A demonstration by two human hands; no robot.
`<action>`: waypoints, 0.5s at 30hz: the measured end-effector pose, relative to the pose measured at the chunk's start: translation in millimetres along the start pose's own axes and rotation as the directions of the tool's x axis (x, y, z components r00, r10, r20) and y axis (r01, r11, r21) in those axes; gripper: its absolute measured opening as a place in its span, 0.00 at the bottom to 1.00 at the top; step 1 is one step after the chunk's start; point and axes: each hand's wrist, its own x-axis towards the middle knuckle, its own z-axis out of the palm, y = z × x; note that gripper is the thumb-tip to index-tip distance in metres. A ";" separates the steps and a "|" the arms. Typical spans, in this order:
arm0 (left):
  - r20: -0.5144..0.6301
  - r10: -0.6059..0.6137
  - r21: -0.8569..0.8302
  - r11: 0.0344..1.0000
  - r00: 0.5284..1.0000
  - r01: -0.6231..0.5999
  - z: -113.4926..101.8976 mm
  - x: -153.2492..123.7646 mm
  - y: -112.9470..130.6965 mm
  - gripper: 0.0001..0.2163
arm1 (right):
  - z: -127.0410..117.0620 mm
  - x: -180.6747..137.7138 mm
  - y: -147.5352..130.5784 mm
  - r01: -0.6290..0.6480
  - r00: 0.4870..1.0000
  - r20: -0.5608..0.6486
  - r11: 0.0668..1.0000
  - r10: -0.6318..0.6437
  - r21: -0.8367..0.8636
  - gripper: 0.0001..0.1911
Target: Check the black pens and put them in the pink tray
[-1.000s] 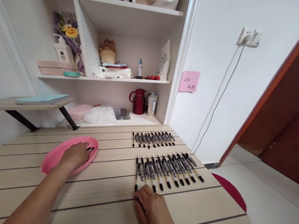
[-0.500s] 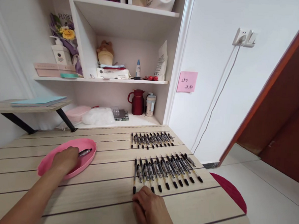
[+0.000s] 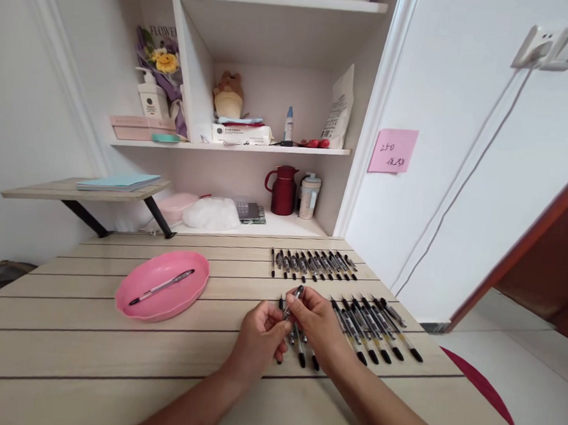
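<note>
My left hand and my right hand meet over the front row of pens. Both sets of fingertips pinch one clear pen with a black end; much of it is covered by fingers. Beneath the hands, part of the front row is hidden. Shorter clear pieces lie between the longer black-ended pens there. To the left, a pink dish holds a single clear pen lying slantwise.
A back row of smaller-looking pens and pieces lies farther up the wooden table. A small raised shelf with blue paper stands at left. Behind are shelves with a red jug and a cup.
My left hand has left the pink dish and come right to meet my right hand, with a pen now between them. My right hand has lifted up over the front row. The view has shifted.
</note>
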 end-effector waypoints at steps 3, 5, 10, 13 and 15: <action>-0.002 -0.032 -0.004 0.999 0.999 0.032 -5.6 1.8 -4.3 0.05 | -0.3 3.5 10.9 -0.018 1.000 0.006 1.000 0.018 0.011 0.13; 0.033 -0.048 -0.012 0.999 0.998 0.049 -9.1 3.1 -3.7 0.04 | 0.1 2.7 15.2 -0.046 0.999 0.018 0.998 0.046 0.043 0.14; 0.181 -0.052 -0.072 0.995 0.982 0.066 -13.6 4.2 4.1 0.07 | 1.1 0.3 12.9 -0.074 0.997 0.013 0.991 0.073 0.116 0.15; 0.283 -0.057 -0.109 0.990 0.957 0.091 -17.4 1.4 6.4 0.10 | -5.4 5.2 10.1 -0.050 0.997 -0.052 0.987 0.058 0.155 0.15; 0.327 -0.066 -0.147 0.982 0.943 0.120 -20.4 -0.7 5.2 0.11 | -13.8 11.0 9.1 -0.038 0.990 -0.124 0.979 0.064 0.201 0.16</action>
